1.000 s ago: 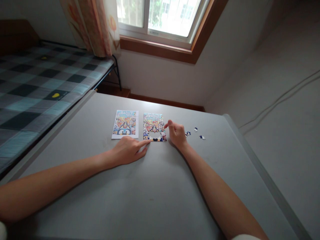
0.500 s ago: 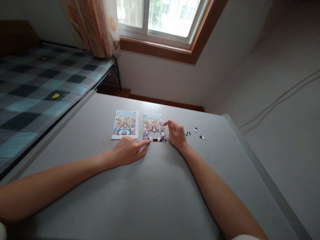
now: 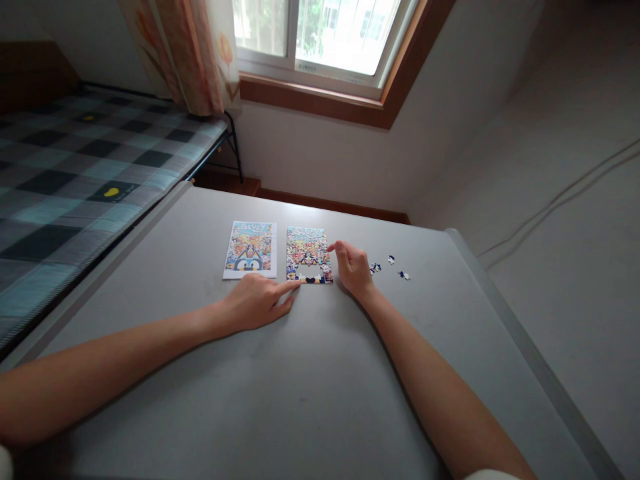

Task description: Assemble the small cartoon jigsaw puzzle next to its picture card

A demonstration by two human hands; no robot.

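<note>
Near the middle of the table lies a partly assembled jigsaw puzzle (image 3: 306, 247), with a light gap in its lower part where the table shows through. My left hand (image 3: 257, 300) rests at its lower left; the outstretched index finger touches the bottom edge, and the fingers are apart. At the puzzle's right edge is my right hand (image 3: 354, 267), one finger reaching to that edge and the others loosely curled, with nothing visible in them. To the left lies a printed reference picture (image 3: 250, 248) of the same cartoon design, beside my left hand.
Several loose puzzle pieces (image 3: 391, 259) lie right of my right hand, some partly hidden behind it. The grey table (image 3: 300, 400) ends before the wall and window (image 3: 345, 40). A bed (image 3: 100, 160) with a checked cover stands along the left side.
</note>
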